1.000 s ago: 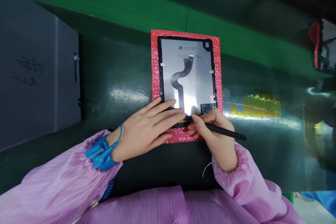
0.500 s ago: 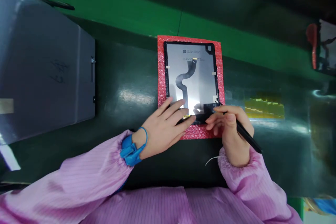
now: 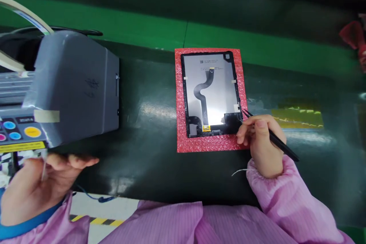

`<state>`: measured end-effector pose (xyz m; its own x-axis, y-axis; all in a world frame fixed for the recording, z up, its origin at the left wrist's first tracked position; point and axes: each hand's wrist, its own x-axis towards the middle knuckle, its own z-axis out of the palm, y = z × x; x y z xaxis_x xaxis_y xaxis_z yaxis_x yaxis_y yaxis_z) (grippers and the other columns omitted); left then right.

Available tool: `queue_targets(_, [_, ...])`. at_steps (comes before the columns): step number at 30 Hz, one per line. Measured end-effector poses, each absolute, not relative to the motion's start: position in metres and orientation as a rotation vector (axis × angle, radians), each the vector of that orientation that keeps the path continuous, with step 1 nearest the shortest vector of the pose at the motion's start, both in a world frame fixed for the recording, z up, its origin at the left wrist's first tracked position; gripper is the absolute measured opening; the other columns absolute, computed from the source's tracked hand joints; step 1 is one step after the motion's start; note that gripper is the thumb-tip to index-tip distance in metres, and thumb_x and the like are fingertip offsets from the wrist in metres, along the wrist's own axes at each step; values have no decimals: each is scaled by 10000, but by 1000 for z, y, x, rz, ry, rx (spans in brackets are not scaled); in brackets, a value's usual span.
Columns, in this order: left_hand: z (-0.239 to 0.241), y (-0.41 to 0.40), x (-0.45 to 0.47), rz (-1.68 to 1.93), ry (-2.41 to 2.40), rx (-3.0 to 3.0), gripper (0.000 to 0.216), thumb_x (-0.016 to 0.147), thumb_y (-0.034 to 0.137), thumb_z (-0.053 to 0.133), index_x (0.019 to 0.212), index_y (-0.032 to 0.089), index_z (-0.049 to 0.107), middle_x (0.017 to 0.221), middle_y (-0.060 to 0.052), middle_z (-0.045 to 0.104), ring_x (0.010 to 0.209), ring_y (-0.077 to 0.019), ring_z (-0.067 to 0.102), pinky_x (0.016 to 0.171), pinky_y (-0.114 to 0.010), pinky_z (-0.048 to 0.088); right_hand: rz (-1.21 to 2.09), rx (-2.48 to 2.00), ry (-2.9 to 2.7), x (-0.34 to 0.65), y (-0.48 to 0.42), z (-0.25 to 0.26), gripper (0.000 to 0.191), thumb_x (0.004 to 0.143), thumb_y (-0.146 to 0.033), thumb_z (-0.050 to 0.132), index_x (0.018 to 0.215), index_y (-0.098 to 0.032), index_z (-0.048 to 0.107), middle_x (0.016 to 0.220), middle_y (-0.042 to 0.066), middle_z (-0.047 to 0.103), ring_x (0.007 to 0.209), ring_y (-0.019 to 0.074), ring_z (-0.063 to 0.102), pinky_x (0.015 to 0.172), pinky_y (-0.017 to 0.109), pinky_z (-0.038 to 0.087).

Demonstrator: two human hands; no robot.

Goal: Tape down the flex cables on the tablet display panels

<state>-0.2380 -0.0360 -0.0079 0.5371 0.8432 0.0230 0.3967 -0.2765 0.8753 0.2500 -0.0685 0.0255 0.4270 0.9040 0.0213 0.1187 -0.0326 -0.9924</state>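
Note:
My left hand (image 3: pixel 42 187) is at the lower left, below the front of a grey machine (image 3: pixel 77 95). Its fingers stretch to the right, with the thumb apart from them. A narrow clear strip (image 3: pixel 44 164) hangs from the machine between thumb and fingers; I see no grip on it. My right hand (image 3: pixel 264 145) holds black tweezers (image 3: pixel 281 146), their tips at the right edge of a tablet screen assembly (image 3: pixel 220 95). The screen lies back side up on a red bubble-wrap sheet (image 3: pixel 188 145), with a wavy dark flex cable (image 3: pixel 203 103) across it.
Yellow tape strips (image 3: pixel 297 118) lie on the dark green mat (image 3: pixel 148 160) to the right. The machine has coloured buttons (image 3: pixel 32 132) on its front and a pale curved reel (image 3: pixel 31 13) at its back. A red object (image 3: pixel 353 36) is at the far right edge.
My left hand has left the screen's lower edge and moved far left to the machine. My right hand, still holding the tweezers, has shifted slightly right. The view has turned left.

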Motion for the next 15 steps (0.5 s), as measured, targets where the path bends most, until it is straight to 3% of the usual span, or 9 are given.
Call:
queue_targets(3, [19,-35,-191,884,986,1579,628,1113,336,69,1303,726,523,1058,306,751,979,-164,722,763,-408,657,812,-1453,-963,250,-71,24,314,1030,-505,580,899,-231,659,641,-25,674,472,101,593,429,206,434])
queue_targets(6, [46,-22,-119,850,753,1565,401,1121,424,329,1093,463,728,894,146,778,833,-141,744,728,-324,655,811,-1431,-975,248,-73,28,302,1033,-510,570,911,-243,640,648,-30,682,477,108,599,447,218,457])
queue_targets(10, [54,-5,-33,318,512,1854,296,1096,376,466,1201,257,716,1089,-61,780,983,-210,744,880,-393,633,1025,-1337,-1139,236,-69,43,263,961,-450,710,888,-255,549,871,16,788,745,167,744,648,285,598])
queue_targets(12, [48,-1,-6,257,477,1922,278,1066,378,544,1253,222,679,1227,-97,721,1053,-222,710,925,-418,613,1196,-1286,-1229,228,-63,51,404,846,-418,844,857,-265,470,1011,34,805,890,202,767,748,332,627])
queue_targets(15, [36,4,16,264,462,1954,354,1013,375,649,1313,187,625,1335,-112,641,1122,-245,672,949,-459,595,1388,-1252,-1203,220,-52,58,533,783,-451,883,812,-272,382,934,14,802,731,185,752,613,308,609])
